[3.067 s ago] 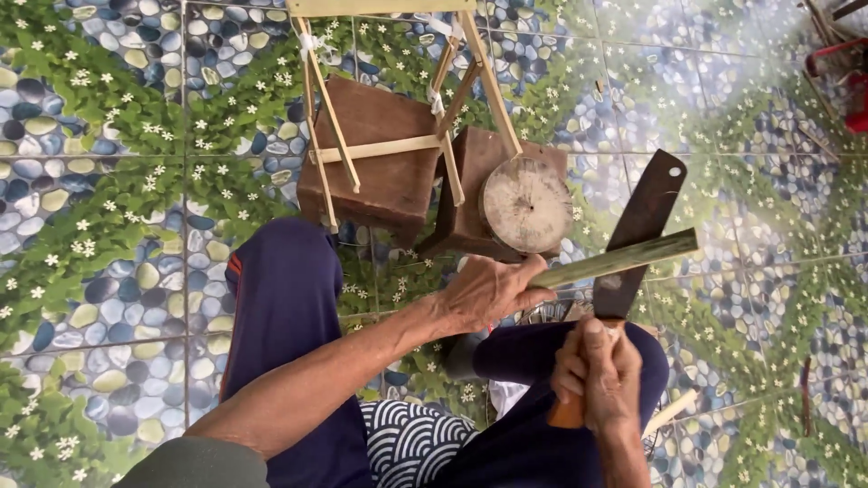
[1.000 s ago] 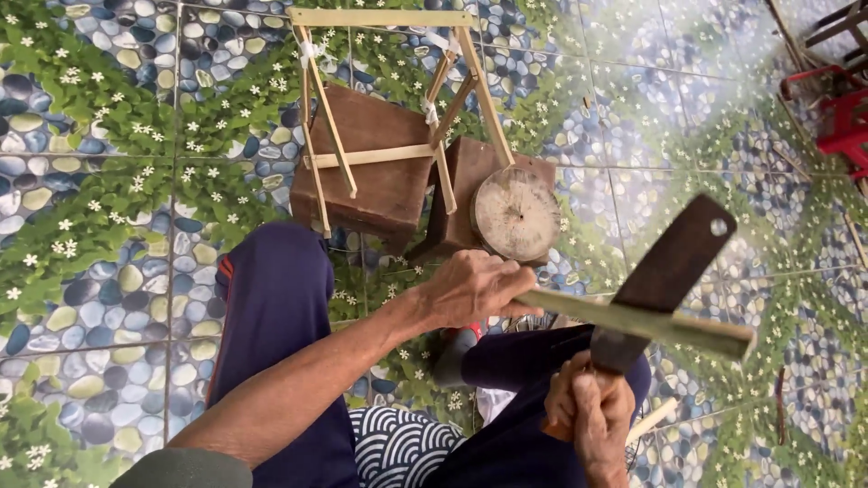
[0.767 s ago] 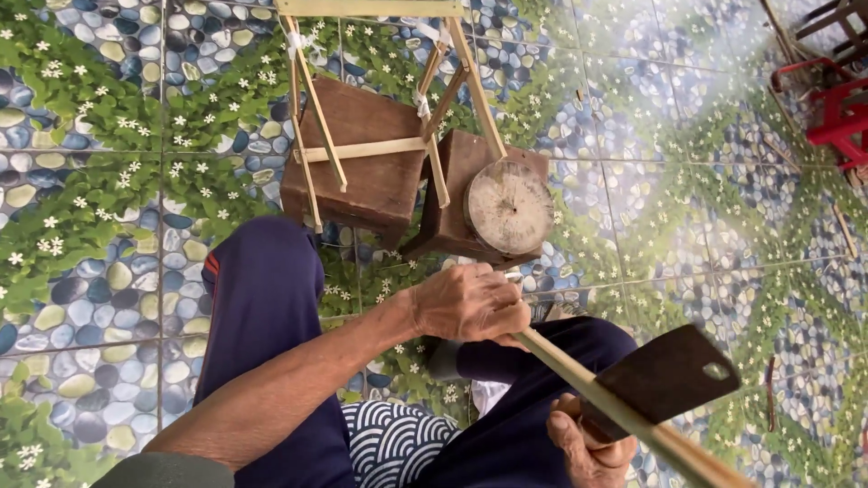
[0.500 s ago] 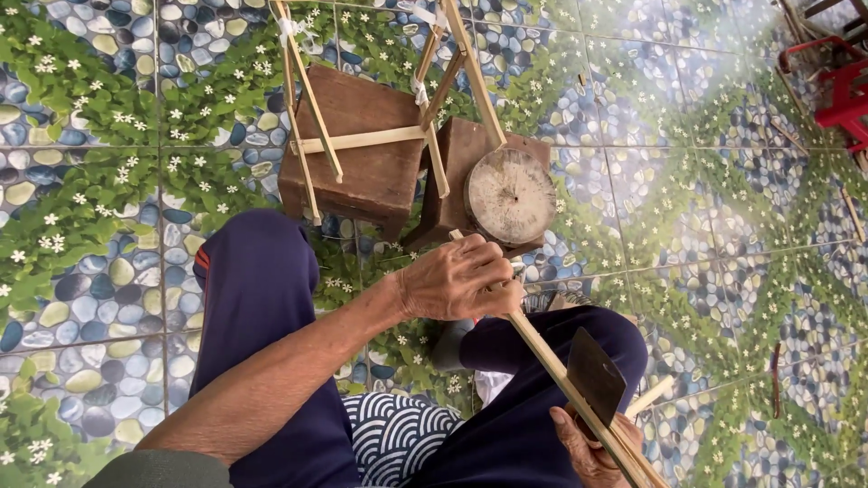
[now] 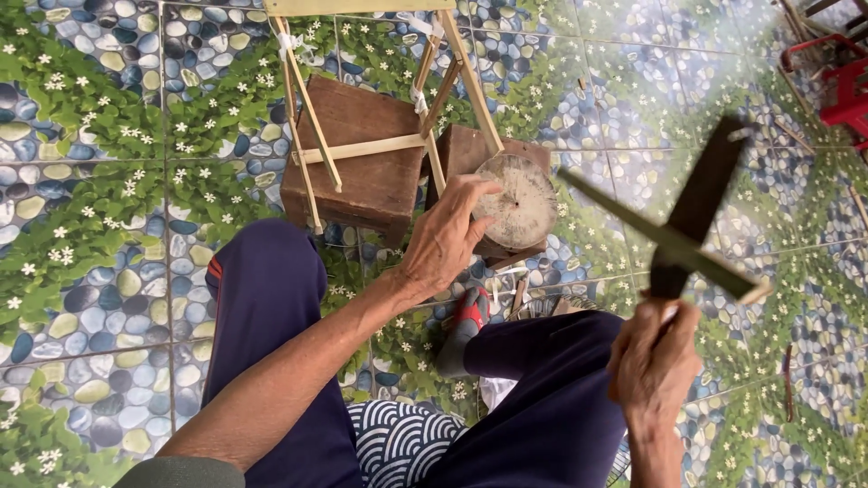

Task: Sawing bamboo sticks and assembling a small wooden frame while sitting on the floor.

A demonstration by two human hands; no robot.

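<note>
The round chopping block (image 5: 517,201) is taken as the landmark: a pale sawn disc seen face-on, propped against a dark wooden box (image 5: 353,167) just to its left. The left hand (image 5: 445,237) is held at the block's lower-left edge, fingers spread apart and empty, the tips over or on the rim (contact cannot be confirmed). The right hand (image 5: 653,361) is seen well to the lower right of the block, fingers clamped together around the handle of a dark cleaver (image 5: 692,212), whose blade rises up and slightly right from the grip. A long green bamboo strip (image 5: 660,237) is caught across the blade; its long axis runs from near the block's right rim down and to the right, ending past the right hand at a pale cut tip. The strip's upper end lies just right of the left fingertips, so the left hand is the nearer one to that end. A light bamboo frame (image 5: 362,149) is leaned over the box, above and left of the block. No packages, labels or signs are visible; only a red chair (image 5: 845,86) is noted far right, on the pebble-and-leaf patterned floor tiles (image 5: 81,181).
</note>
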